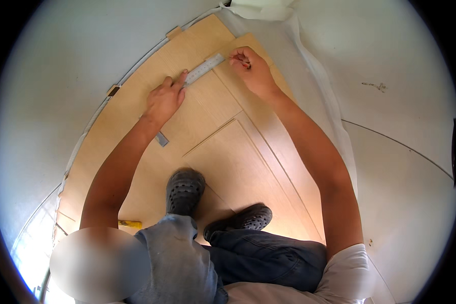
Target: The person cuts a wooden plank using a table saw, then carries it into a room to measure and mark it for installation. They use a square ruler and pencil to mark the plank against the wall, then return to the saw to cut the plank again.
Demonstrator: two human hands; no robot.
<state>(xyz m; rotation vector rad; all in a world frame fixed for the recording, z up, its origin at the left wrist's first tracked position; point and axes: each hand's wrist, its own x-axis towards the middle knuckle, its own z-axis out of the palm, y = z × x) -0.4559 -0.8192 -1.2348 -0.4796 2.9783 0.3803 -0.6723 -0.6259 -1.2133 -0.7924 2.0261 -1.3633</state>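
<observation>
My left hand (166, 99) presses a metal square (205, 69) onto the light wood floor boards (200, 109). Its index finger lies stretched on the marked blade, which points toward the far right. Part of the square's other leg shows below my left wrist; the corner is hidden under the hand and forearm. Just past the blade's far end, my right hand (252, 72) is pinched closed over a board joint. Something small and partly red sits in its fingers, mostly covered, and its kind cannot be made out.
Small wood spacers (174, 33) stand between the boards and the left wall. White sheeting (316, 86) runs along the right edge of the boards. My dark perforated clogs (185, 190) rest on the boards. A yellow object (130, 224) lies near my left elbow.
</observation>
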